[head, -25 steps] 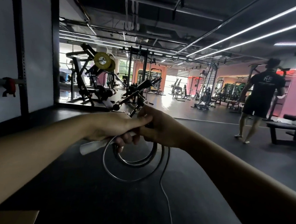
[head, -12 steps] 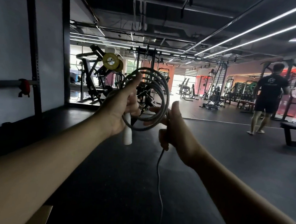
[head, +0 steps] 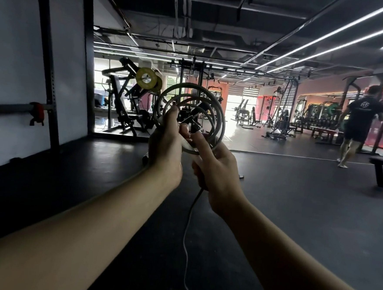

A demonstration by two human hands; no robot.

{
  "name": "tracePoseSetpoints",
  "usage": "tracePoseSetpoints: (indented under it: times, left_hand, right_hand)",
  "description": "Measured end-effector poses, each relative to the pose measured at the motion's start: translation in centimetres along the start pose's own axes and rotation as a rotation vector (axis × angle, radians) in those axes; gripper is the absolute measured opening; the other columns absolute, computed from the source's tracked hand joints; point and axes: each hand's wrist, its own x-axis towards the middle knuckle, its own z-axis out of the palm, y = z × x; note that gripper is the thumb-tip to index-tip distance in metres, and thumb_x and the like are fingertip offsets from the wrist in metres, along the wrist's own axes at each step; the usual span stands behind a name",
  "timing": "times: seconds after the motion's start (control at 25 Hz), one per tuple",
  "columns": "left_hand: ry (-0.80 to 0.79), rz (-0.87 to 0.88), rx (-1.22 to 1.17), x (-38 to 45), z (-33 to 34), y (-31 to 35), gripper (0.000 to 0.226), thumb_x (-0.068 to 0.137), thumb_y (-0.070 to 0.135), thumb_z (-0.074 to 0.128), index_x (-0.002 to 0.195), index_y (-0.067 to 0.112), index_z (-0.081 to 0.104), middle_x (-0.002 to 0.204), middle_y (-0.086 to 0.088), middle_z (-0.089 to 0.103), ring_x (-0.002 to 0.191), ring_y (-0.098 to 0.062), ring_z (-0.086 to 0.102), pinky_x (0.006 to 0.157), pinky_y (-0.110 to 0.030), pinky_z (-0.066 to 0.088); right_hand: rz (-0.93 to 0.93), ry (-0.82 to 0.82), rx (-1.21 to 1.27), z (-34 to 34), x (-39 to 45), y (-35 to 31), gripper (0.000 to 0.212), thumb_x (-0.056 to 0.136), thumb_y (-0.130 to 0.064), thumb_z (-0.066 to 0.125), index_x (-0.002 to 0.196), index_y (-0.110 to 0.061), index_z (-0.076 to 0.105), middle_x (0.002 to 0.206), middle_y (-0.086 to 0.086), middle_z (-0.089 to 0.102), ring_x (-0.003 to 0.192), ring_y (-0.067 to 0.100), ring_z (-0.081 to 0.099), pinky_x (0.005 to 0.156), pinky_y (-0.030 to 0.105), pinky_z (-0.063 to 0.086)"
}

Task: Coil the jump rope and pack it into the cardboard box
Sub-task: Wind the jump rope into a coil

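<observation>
Coiling is the step in hand, and the jump rope (head: 189, 119) is held up at chest height in front of the person, wound into several stacked loops that stand upright against the gym background. The left hand (head: 166, 147) is closed on the left side of the loops, thumb laid upward along the turns, apparently so that the wound turns are pinched together and kept from springing open. The right hand (head: 216, 169) is closed on the lower right edge of the loops, with the fingers curled over the cord where it leaves the coil. From under that hand the loose tail (head: 187, 235) is seen dropping between the two forearms toward the dark rubber floor (head: 295, 208), so a good length is judged to be left for winding. The loops rise above both hands and are touched by each; nothing is rested on any surface. The rope's handle cannot be made out here. No cardboard box is in view, so packing is judged to be some way off. A person in dark clothes (head: 359, 125) stands well apart at the far right.
</observation>
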Motion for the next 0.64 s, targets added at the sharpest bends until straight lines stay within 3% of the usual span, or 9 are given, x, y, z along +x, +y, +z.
tracePoseSetpoints:
  times: [0.12,0.2,0.32,0.4,0.48,0.56,0.64]
  left_hand:
    - [-0.044,0.010,0.041,0.5,-0.7,0.0,0.034,0.092,0.049,0.065,0.071,0.023,0.060,0.054,0.013,0.061,0.059,-0.003,0.061,0.069,-0.025,0.050]
    - [-0.164,0.012,0.140,0.9,-1.8,0.4,0.034,0.083,0.054,0.070,0.084,0.020,0.064,0.060,0.013,0.069,0.068,-0.005,0.068,0.074,-0.029,0.054]
    - [-0.369,0.022,0.297,2.7,-4.4,3.0,0.074,0.057,0.056,0.085,0.118,0.020,0.063,0.098,0.001,0.079,0.094,-0.022,0.073,0.089,-0.046,0.057]
    - [-0.519,0.061,0.567,3.6,-5.1,5.7,0.094,0.052,0.051,0.093,0.135,0.027,0.054,0.119,0.000,0.075,0.105,-0.019,0.072,0.097,-0.046,0.053]
    - [-0.763,0.117,1.030,3.2,-3.9,7.8,0.097,0.058,0.044,0.092,0.142,0.033,0.046,0.130,0.012,0.064,0.112,-0.004,0.063,0.101,-0.031,0.047]
    - [-0.957,0.154,1.351,2.3,-1.7,8.3,0.098,0.059,0.041,0.092,0.144,0.036,0.044,0.134,0.017,0.059,0.118,-0.002,0.056,0.099,-0.023,0.043]
    - [-1.029,0.203,1.483,1.6,-0.3,7.4,0.098,0.058,0.038,0.095,0.142,0.034,0.045,0.130,0.019,0.062,0.116,0.000,0.058,0.100,-0.021,0.042]
  right_hand:
    - [0.000,-0.035,-0.055,-0.4,0.4,-0.6,0.025,0.098,-0.030,0.065,0.087,-0.007,0.067,0.050,0.000,0.050,0.048,0.017,0.040,0.042,0.024,0.026]
    - [-0.029,-0.062,-0.125,-1.2,1.1,-1.3,0.019,0.098,-0.020,0.063,0.086,-0.007,0.066,0.048,0.000,0.050,0.044,0.016,0.038,0.039,0.020,0.026]
    - [-0.081,-0.180,-0.405,-3.3,2.5,-2.9,0.018,0.096,-0.013,0.064,0.085,0.000,0.066,0.047,-0.003,0.053,0.040,0.011,0.044,0.038,0.019,0.033]
    - [-0.125,-0.316,-0.690,-4.4,3.4,-4.3,0.015,0.094,-0.013,0.067,0.084,-0.003,0.067,0.051,-0.002,0.060,0.040,0.008,0.051,0.042,0.016,0.042]
    - [-0.196,-0.466,-0.991,-4.5,4.1,-5.6,0.010,0.092,-0.018,0.071,0.085,-0.011,0.068,0.063,0.003,0.069,0.043,0.004,0.058,0.046,0.013,0.047]
    - [-0.265,-0.589,-1.206,-3.9,4.8,-6.7,0.013,0.090,-0.024,0.072,0.080,-0.026,0.064,0.066,-0.004,0.068,0.047,-0.001,0.061,0.048,0.010,0.047]
    - [-0.310,-0.659,-1.344,-3.0,5.2,-7.4,0.020,0.088,-0.029,0.071,0.076,-0.036,0.056,0.065,-0.011,0.063,0.051,-0.001,0.061,0.048,0.008,0.043]
